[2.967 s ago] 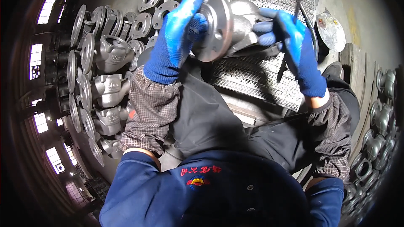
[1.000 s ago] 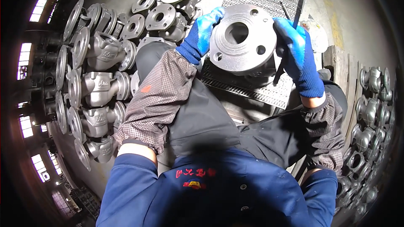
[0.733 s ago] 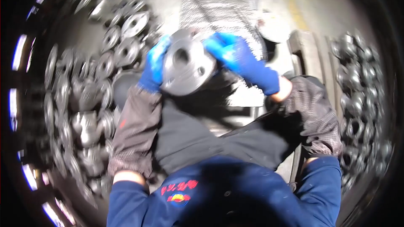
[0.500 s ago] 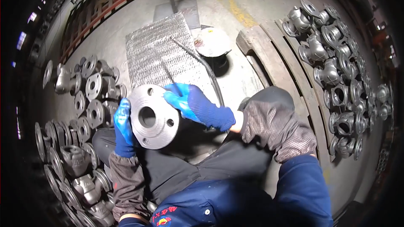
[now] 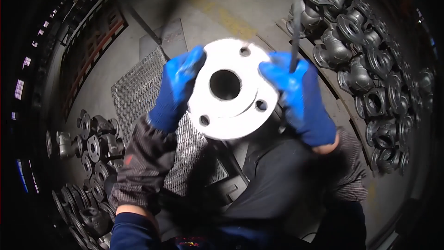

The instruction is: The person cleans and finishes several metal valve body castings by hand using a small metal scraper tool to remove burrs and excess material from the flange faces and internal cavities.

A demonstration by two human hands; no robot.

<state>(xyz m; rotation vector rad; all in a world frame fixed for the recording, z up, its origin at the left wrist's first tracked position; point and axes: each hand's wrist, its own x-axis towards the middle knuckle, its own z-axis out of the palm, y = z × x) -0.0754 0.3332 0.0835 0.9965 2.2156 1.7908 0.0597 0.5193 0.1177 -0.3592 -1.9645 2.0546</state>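
In front of me, both hands hold up a round metal flange [image 5: 249, 76]. Strong light washes its face white; a large bore shows in the middle with three smaller bolt holes around it. My left hand [image 5: 178, 83], in a blue coated glove, is closed on the left rim. At the right rim my right hand [image 5: 293, 88], gloved the same way, grips with its fingers on the edge. A thin grey rod [image 5: 295, 23] stands up from the right glove; whether that hand holds it I cannot tell. Whatever is behind the flange is hidden.
A ridged metal plate [image 5: 138, 83] lies on the floor beyond my left arm. Flanged valve castings [image 5: 335, 46] crowd a wooden pallet on the right. More castings [image 5: 95, 148] stand at the left. A dark bar [image 5: 138, 21] slants across the far left, near a red-edged rack [image 5: 97, 48].
The flange has risen and moved right, its face now glaring white. My left hand has gone up with it; my right hand has shifted to the right rim. The rod has appeared at the right glove.
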